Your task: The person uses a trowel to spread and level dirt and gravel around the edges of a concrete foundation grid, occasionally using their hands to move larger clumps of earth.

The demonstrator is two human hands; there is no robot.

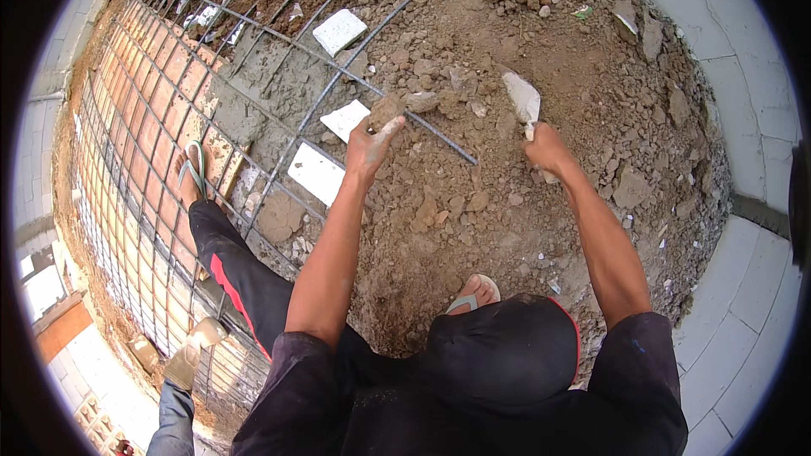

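Observation:
My right hand [550, 152] is closed around the handle of a trowel [522, 98], whose pale, mortar-smeared blade points away from me over the loose soil. In my left hand [369, 145] is a brown lump [387, 109], dried earth or stone; I cannot tell which. The thumb has grey smears and lies along the lump's near side. Close by, a steel rebar [443, 138] ends over the soil. White foam-like blocks [345, 120] lie left of my left hand, under the rebar grid [268, 174].
Wet grey mortar [270, 88] covers part of the orange-brown panels [135, 76] below the rebar. My left foot [191, 170] stands among the bars, my right foot on the soil [473, 228]. Grey block walls [743, 101] curve along the right. Another person's leg [173, 418] shows at lower left.

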